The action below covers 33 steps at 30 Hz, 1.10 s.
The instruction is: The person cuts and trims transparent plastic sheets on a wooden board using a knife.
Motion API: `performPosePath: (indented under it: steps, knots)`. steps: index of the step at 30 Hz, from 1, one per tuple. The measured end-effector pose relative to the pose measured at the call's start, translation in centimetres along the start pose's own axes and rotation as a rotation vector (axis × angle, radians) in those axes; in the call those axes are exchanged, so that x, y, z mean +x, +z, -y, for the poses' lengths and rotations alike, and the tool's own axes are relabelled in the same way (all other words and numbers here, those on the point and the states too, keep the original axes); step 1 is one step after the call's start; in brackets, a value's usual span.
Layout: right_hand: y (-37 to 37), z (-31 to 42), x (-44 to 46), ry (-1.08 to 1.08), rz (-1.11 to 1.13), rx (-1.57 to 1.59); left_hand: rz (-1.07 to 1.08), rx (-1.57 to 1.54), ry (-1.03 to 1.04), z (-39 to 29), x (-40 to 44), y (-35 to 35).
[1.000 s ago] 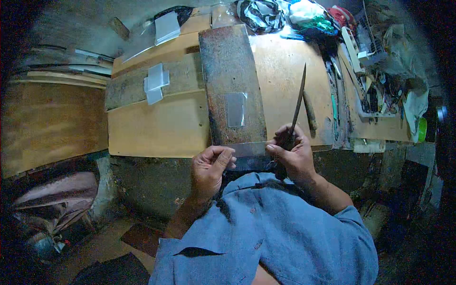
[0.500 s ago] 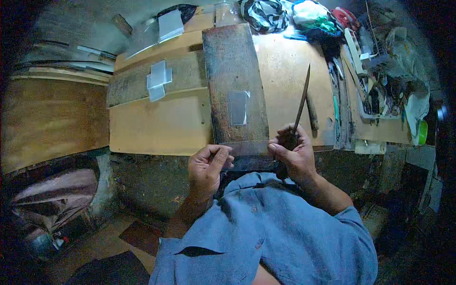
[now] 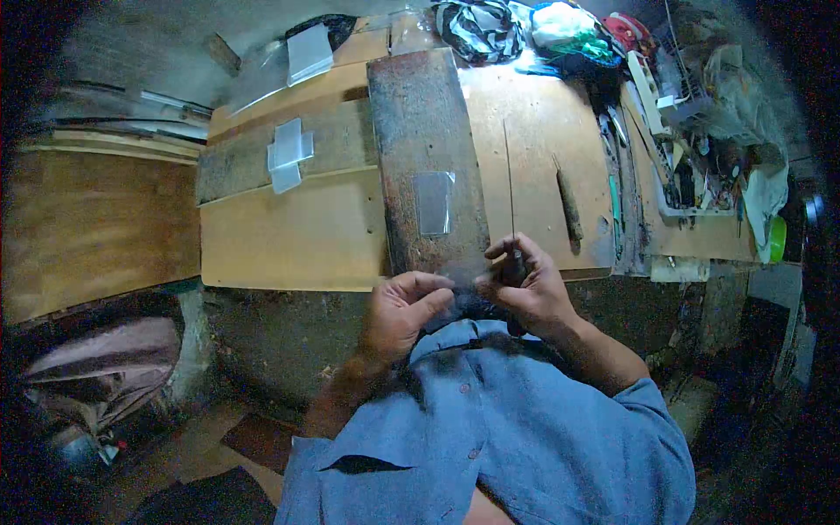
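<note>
My right hand is closed around the dark handle of a long thin blade, which points up and away with its narrow edge towards me. My left hand has its thumb and fingers pinched on a clear sheet, faint and blurred between the two hands at the near end of a dark board. Beyond the hands, a small clear rectangular piece lies on that board. More clear pieces lie overlapped in a cross shape to the left.
A dark stick-like tool lies on the wooden table, right of the blade. A tray of tools sits at the right. Plastic bags are at the back, and a stack of pale sheets is at the back left.
My hands have come closer together, the left one moving right. The blade has swung from a rightward lean to nearly upright and now shows its thin edge.
</note>
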State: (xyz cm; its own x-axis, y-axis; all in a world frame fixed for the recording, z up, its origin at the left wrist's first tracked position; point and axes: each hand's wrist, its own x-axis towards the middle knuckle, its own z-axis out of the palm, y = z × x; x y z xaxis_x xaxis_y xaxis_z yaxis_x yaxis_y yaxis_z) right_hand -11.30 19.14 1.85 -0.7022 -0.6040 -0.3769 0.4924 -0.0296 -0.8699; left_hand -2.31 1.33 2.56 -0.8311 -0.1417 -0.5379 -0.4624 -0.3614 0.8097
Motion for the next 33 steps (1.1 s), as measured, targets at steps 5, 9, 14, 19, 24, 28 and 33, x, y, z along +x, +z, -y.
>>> performPosePath:
  steps: [5,9,14,19,24,28,33]
  knots:
    - [-0.6,0.0,0.1,-0.012,0.053,-0.098,0.024,0.084,-0.028,1.7,0.2,-0.4]
    - [-0.6,-0.1,0.1,-0.003,0.024,-0.096,-0.004,-0.094,-0.061,1.4,0.3,-0.3]
    - [-3.0,2.3,-1.6,0.0,0.026,-0.403,-0.112,-0.228,0.015,2.0,1.1,-1.7]
    - [-3.7,3.7,-4.1,0.002,0.155,-0.709,-0.185,-0.286,0.102,1.0,1.2,-2.3]
    - [-3.9,3.2,-4.7,-0.074,0.205,-1.047,-0.229,-0.276,0.089,0.3,1.2,-2.0]
    - [-4.1,3.4,-4.5,-0.092,0.248,-1.075,-0.269,-0.266,0.065,0.2,1.3,-2.0]
    - [-4.9,2.9,-4.1,-0.02,0.27,-1.186,-0.261,-0.239,0.122,0.0,1.0,-1.9]
